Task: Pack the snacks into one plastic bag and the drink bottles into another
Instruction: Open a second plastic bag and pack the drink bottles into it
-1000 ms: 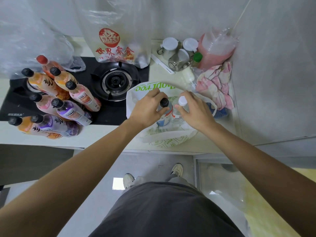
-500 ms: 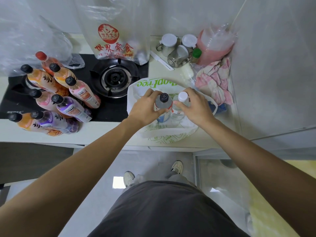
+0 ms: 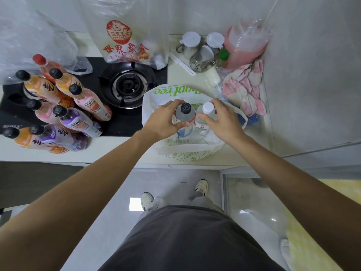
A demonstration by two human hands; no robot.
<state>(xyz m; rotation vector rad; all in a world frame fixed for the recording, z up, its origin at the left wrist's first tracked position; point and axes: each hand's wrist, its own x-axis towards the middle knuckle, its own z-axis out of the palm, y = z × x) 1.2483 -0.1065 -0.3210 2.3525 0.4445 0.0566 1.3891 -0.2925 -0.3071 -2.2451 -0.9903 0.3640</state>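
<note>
Both bottles sit a little higher than a second ago — left hand gripping the black-capped bottle, right hand gripping the white-capped bottle, touching, inside the white bag. Other drink bottles cluster at nine o'clock.

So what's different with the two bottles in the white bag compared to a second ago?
Both bottles have come up a little out of the white bag. The left hand still grips the black-capped bottle, and the right hand still holds the white-capped bottle; more of each body now shows. The bottles by the burner haven't moved.
</note>
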